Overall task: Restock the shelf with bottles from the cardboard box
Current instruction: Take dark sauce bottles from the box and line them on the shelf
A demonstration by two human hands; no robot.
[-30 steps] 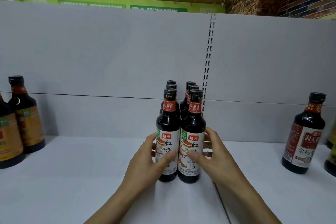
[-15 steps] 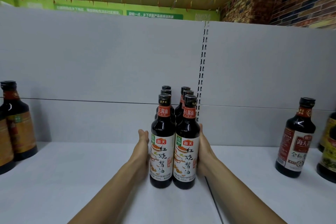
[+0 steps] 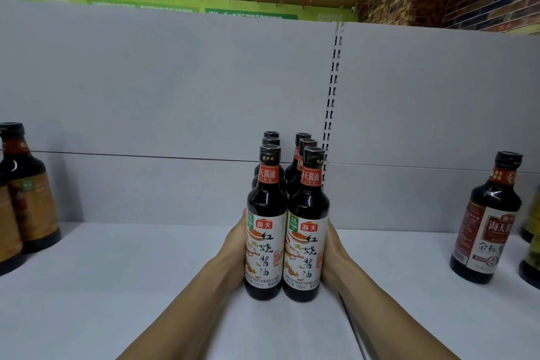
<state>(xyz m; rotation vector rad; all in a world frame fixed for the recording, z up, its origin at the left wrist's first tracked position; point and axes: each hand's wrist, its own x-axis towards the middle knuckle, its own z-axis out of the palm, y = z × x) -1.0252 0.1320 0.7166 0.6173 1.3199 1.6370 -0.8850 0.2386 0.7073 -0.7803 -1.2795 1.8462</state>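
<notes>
Two rows of dark soy sauce bottles with white and red labels stand upright in the middle of the white shelf (image 3: 117, 286), three deep. The front left bottle (image 3: 264, 242) and front right bottle (image 3: 305, 248) stand side by side and touch. My left hand (image 3: 233, 245) lies flat against the left side of the group. My right hand (image 3: 333, 254) lies flat against its right side. Both hands' fingers run back along the rows and are hidden behind the front bottles. The cardboard box is out of view.
Larger dark bottles with gold labels (image 3: 29, 199) stand at the far left of the shelf. A dark bottle with a red and white label (image 3: 488, 222) stands at the right, with more bottles (image 3: 530, 242) at the frame edge. A slotted upright (image 3: 331, 96) splits the grey back panel.
My hands moved from the front of the two front bottles to the outer sides of the group. The bottles stand in the same spot.
</notes>
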